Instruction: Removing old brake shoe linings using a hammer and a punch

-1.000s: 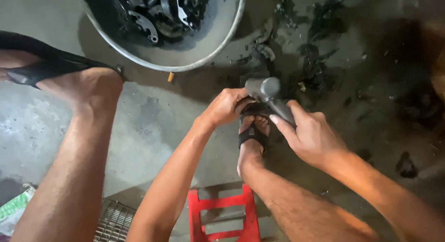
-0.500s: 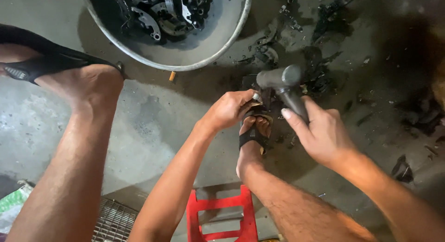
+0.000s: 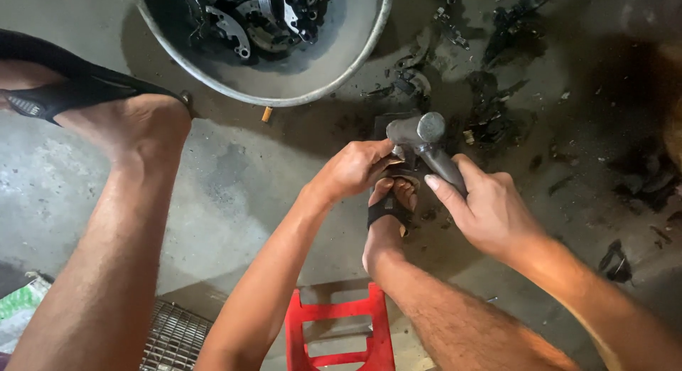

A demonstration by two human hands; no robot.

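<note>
A grey steel hammer [image 3: 420, 140] is gripped by fingers of the right hand [image 3: 486, 211], its head lowered onto a small dark part pinched in the left hand [image 3: 352, 168] beside a sandalled foot [image 3: 387, 214]. Many dark metal pieces are already gathered in the round metal basin [image 3: 341, 72], while black fragments [image 3: 497, 122] are left scattered on the concrete floor [image 3: 234, 193].

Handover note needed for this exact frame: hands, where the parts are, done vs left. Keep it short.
Right hand: gripping the metal hammer by its handle, head raised just above the work spot.
Left hand: pinching a small part, mostly hidden, on the dark block in front of the right foot.
Metal basin at top holds dark metal parts. Black broken fragments are scattered on the concrete floor around the block.
Done: judging by the debris, some pieces are already broken up.
Left: the held part looks not yet struck; the basin is partly full.
</note>
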